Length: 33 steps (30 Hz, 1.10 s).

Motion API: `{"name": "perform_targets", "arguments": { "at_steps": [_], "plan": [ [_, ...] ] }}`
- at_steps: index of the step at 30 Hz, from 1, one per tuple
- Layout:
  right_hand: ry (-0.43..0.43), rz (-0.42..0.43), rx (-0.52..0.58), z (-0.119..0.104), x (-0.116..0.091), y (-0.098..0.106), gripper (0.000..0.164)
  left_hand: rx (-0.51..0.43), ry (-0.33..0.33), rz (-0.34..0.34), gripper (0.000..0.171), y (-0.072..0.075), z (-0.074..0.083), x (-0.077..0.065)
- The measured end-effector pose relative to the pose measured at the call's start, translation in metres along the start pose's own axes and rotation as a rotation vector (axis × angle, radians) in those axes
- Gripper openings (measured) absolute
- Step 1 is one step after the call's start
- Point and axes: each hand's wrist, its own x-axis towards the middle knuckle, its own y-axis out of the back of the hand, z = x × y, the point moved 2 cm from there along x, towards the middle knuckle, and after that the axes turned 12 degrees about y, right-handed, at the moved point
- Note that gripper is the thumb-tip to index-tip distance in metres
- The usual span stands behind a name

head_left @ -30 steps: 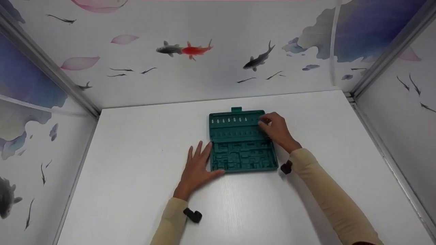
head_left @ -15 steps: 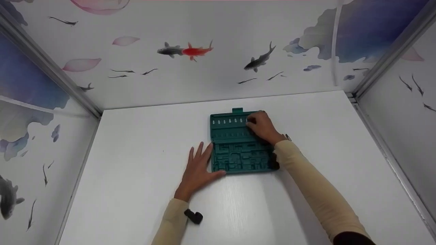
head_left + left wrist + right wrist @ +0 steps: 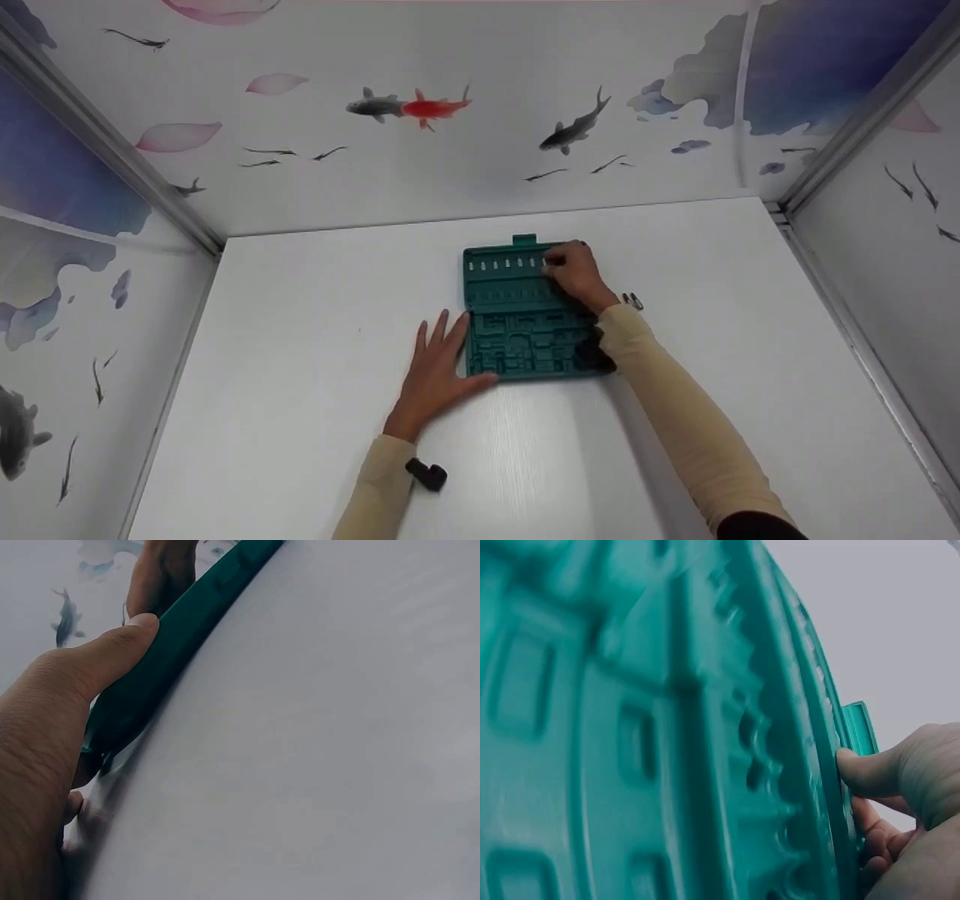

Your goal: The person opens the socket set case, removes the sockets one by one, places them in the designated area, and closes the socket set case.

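Observation:
A green plastic tool case (image 3: 499,319) lies unfolded on the white table, its moulded recesses facing up. In its far half stands a row of several small silver bits (image 3: 507,263). My right hand (image 3: 576,271) is over the right end of that row, thumb and fingers pinched together on a small silver bit that they mostly hide. The right wrist view shows the thumb (image 3: 870,771) at the case's edge near the latch tab (image 3: 861,727). With fingers spread, my left hand (image 3: 433,382) rests at the case's near left corner, its thumb (image 3: 124,645) on the front edge.
A few loose silver bits (image 3: 634,301) lie on the white table (image 3: 300,360), just right of my right wrist. Printed wall panels (image 3: 495,180) border the table at the back and both sides. The right forearm covers the case's near right corner.
My right hand has moved left from the case's right edge to the end of the bit row, and has stayed there this last half second. The left hand has not moved.

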Motion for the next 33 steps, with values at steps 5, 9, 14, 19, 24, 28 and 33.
{"name": "perform_targets", "arguments": {
  "at_steps": [5, 9, 14, 19, 24, 28, 33],
  "plan": [
    [-0.063, 0.061, 0.117, -0.002, -0.002, -0.001, 0.036, 0.008, -0.002, -0.003, 0.12, 0.001, 0.0, 0.001],
    [-0.109, 0.121, 0.169, 0.001, -0.004, -0.003, 0.034, 0.021, -0.02, -0.001, 0.119, 0.0, 0.0, 0.003],
    [-0.1, 0.178, 0.179, 0.003, -0.009, -0.005, 0.027, 0.03, -0.029, 0.009, 0.119, -0.004, 0.0, 0.004],
    [-0.045, 0.204, 0.098, 0.005, -0.012, -0.004, 0.022, 0.015, -0.02, 0.004, 0.119, -0.007, 0.001, 0.003],
    [-0.083, 0.296, 0.232, 0.005, -0.011, 0.005, 0.026, 0.014, -0.031, 0.01, 0.119, -0.005, 0.002, 0.004],
    [-0.062, 0.383, 0.349, 0.004, -0.013, 0.022, 0.031, 0.013, -0.022, 0.004, 0.119, -0.004, 0.001, 0.004],
    [-0.041, 0.384, 0.349, 0.007, -0.026, 0.042, 0.031, 0.018, -0.015, 0.004, 0.12, -0.002, -0.003, 0.003]
  ]
}}
